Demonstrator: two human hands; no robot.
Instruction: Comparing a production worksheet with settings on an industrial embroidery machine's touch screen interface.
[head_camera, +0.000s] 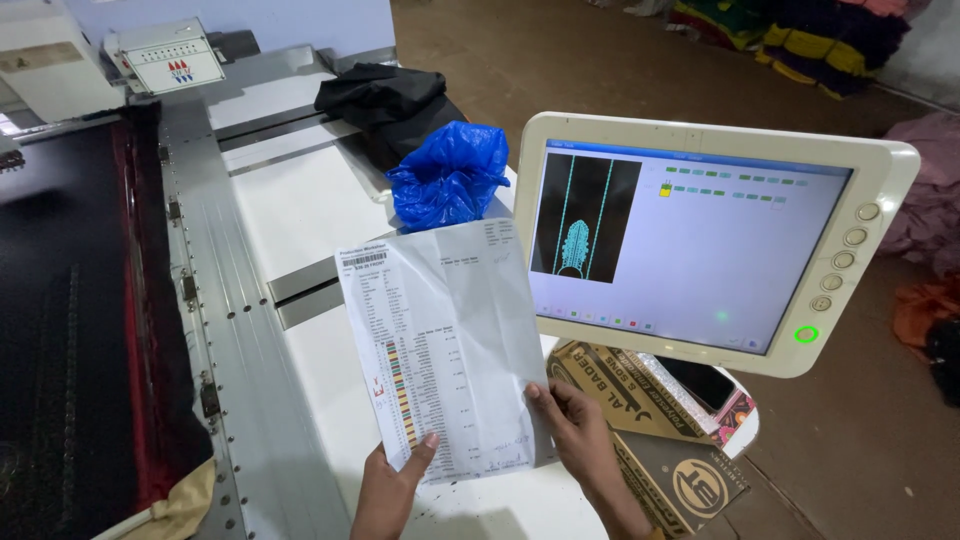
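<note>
Printed sheet (445, 345) held up over white machine table (300, 215), monitor (705, 235) at 3 o'clock, blue bag (450, 175) at 12. Left hand (395, 485) and right hand (572, 420) each pinch bottom edge. Light, limp, creased, likely tears easily; best gripped at 2 lower corners.
</note>
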